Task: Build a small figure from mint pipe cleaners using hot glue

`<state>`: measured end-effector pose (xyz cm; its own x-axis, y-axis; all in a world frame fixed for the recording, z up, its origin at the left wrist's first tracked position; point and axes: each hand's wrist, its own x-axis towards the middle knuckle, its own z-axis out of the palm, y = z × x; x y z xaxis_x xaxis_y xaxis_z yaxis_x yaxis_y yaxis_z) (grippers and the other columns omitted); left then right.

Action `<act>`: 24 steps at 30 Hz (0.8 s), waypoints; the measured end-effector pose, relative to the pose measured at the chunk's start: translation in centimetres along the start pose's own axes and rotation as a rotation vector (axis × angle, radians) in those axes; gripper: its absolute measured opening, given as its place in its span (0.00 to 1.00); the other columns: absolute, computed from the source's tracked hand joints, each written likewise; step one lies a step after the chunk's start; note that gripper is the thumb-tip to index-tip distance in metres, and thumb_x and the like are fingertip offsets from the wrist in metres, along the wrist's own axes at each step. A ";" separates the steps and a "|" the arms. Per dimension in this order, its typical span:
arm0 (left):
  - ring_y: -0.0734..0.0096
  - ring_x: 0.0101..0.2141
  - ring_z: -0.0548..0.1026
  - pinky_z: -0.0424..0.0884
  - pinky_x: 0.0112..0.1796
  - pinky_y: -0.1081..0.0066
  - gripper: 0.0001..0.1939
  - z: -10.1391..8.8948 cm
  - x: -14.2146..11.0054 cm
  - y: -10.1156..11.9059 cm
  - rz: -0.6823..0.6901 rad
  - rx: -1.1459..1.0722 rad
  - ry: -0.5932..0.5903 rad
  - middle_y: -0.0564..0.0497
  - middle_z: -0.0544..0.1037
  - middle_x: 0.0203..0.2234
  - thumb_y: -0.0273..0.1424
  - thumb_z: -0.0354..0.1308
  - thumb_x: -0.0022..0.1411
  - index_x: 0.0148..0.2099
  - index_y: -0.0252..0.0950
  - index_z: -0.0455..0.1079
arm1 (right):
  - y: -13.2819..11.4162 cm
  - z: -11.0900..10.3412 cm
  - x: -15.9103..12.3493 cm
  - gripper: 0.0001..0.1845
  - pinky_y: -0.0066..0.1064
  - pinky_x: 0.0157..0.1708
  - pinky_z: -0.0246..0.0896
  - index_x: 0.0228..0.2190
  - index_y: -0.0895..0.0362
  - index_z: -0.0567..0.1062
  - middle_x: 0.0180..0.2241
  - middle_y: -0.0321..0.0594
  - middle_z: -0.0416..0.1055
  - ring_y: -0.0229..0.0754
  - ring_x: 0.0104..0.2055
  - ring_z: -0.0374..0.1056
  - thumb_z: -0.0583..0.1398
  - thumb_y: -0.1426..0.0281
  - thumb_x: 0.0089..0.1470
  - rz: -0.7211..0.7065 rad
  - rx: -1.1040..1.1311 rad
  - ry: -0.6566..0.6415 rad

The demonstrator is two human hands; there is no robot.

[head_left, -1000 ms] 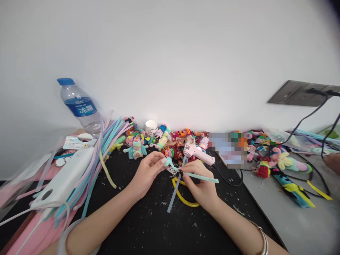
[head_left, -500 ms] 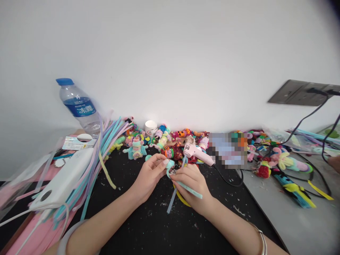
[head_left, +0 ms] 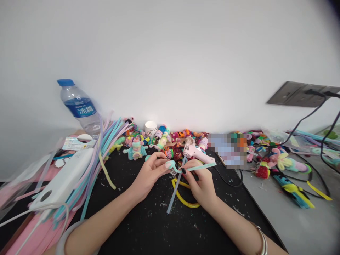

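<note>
Mint green and fuzzy, a soft stem is held up between two bare hands, over the black bench. It looks like a long, thin, furry string. Near the left hand it curls round in a small bend and dips down. Past the right hand it goes out straight, tipped up a little, and its end is free. The left fingers are pinched close together on the curly part. The right fingers are narrow too, pinching the stem just after the bend. One right nail looks black. Another bit of mint peeks out behind the left hand, but I cannot tell if it is joined on.

Just behind the stem lies a pink glue gun, with a long, cloudy glue stick poking out toward the person. A bendy yellow loop lies under the right hand.

Now the writing. A clear bottle with a blue cap leans by the wall. Its blue label has big white writing, tilted and too hard to read for sure. A white cup has dark marks and a bit of red, too small to read. A pale card on the left has tiny print and a yellow spot; I cannot read it.
</note>
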<state>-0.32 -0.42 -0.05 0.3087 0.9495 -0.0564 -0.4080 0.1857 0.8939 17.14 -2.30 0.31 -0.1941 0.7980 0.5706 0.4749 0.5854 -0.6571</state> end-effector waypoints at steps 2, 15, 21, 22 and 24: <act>0.71 0.38 0.72 0.66 0.42 0.67 0.12 -0.2 0.1 -0.1 0.008 0.064 -0.040 0.52 0.74 0.33 0.29 0.60 0.54 0.40 0.39 0.61 | 0.1 -0.1 -0.1 0.07 0.33 0.34 0.60 0.32 0.57 0.70 0.30 0.40 0.69 0.42 0.33 0.66 0.52 0.75 0.55 0.039 0.010 0.006; 0.65 0.41 0.70 0.69 0.39 0.69 0.12 -0.8 -0.1 0.3 0.423 0.931 -0.191 0.46 0.73 0.40 0.26 0.59 0.52 0.42 0.37 0.70 | 0.1 -0.1 -0.1 0.09 0.34 0.35 0.61 0.34 0.55 0.70 0.32 0.40 0.69 0.42 0.36 0.65 0.52 0.77 0.55 -0.051 -0.050 -0.052; 0.66 0.40 0.72 0.67 0.42 0.67 0.11 -1.0 0.0 0.6 0.502 0.976 -0.065 0.48 0.75 0.37 0.26 0.61 0.52 0.40 0.37 0.71 | 0.0 -0.2 0.1 0.09 0.35 0.37 0.61 0.35 0.56 0.70 0.32 0.41 0.70 0.42 0.36 0.66 0.53 0.78 0.54 -0.114 -0.070 -0.015; 0.66 0.40 0.72 0.67 0.43 0.67 0.11 -1.1 -0.1 0.6 0.507 0.967 -0.042 0.49 0.75 0.37 0.25 0.61 0.51 0.39 0.38 0.71 | 0.0 -0.2 0.1 0.09 0.36 0.38 0.61 0.35 0.56 0.71 0.32 0.41 0.71 0.42 0.36 0.66 0.53 0.78 0.54 -0.110 -0.074 -0.014; 0.66 0.40 0.72 0.67 0.44 0.67 0.10 -1.2 -0.1 0.5 0.502 0.921 -0.012 0.49 0.75 0.37 0.25 0.61 0.51 0.38 0.38 0.71 | 0.0 -0.3 0.2 0.09 0.37 0.38 0.61 0.35 0.56 0.71 0.33 0.42 0.70 0.43 0.37 0.65 0.53 0.78 0.54 -0.101 -0.083 -0.011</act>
<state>-1.55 -0.10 -0.16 0.2952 0.8609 0.4143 0.3190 -0.4976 0.8066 17.33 -2.20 0.52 -0.2538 0.7374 0.6259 0.5215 0.6493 -0.5535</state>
